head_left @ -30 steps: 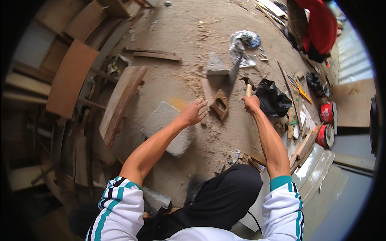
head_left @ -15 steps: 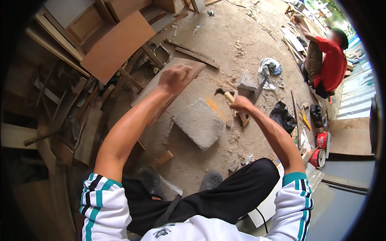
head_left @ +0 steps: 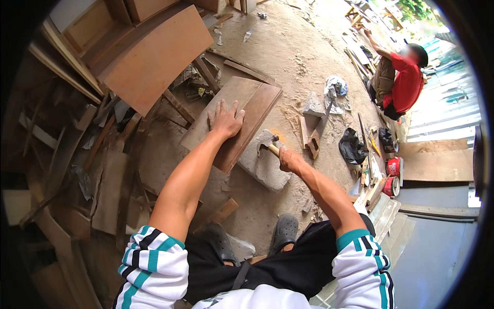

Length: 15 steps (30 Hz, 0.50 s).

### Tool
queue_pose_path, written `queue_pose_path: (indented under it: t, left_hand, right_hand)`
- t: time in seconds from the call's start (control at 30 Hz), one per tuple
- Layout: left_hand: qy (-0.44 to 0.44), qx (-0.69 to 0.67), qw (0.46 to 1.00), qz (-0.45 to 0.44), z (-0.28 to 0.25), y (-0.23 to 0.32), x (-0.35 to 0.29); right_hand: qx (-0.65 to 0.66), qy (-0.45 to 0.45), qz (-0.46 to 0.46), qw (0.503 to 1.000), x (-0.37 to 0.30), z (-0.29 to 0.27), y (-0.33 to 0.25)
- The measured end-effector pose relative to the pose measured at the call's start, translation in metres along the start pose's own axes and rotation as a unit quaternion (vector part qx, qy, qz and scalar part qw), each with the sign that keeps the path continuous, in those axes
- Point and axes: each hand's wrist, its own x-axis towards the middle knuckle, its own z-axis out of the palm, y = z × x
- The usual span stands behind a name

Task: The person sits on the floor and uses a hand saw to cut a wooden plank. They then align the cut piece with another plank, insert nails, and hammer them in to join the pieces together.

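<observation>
My left hand [head_left: 226,120] lies with fingers spread on a brown wooden panel [head_left: 260,105], which has a stepped long edge. The panel is tilted, its right part over a rough grey concrete block [head_left: 267,172] on the ground. In my right hand [head_left: 292,160] is a claw hammer [head_left: 272,149], gripped by its light wooden handle. The hammer's dark head is above the block, close beside the panel's edge. Whether the head touches the block I cannot tell.
A handsaw [head_left: 313,145] leans by a smaller grey block [head_left: 313,105]. Scrap boards [head_left: 110,180] and a large brown board [head_left: 159,59] crowd the left. Black plastic bags [head_left: 352,148] and red cans [head_left: 394,167] stand right. A person in red [head_left: 406,82] crouches at the far right.
The panel has shifted right, partly over the concrete block. My left hand has gone from curled to spread flat on it. My right hand has brought the hammer down and left over the block.
</observation>
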Motion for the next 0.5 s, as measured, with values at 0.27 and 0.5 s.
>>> queue_pose_path:
  t: [0.27, 0.5]
  left_hand:
    - [0.000, 0.022, 0.998, 0.056, 0.001, -0.027, 0.028]
    - [0.046, 0.022, 0.996, 0.074, 0.008, -0.038, 0.034]
  right_hand:
    - [-0.059, -0.002, 0.058, 0.997, 0.004, 0.000, -0.012]
    - [-0.079, -0.045, 0.068, 0.993, 0.008, -0.023, -0.031]
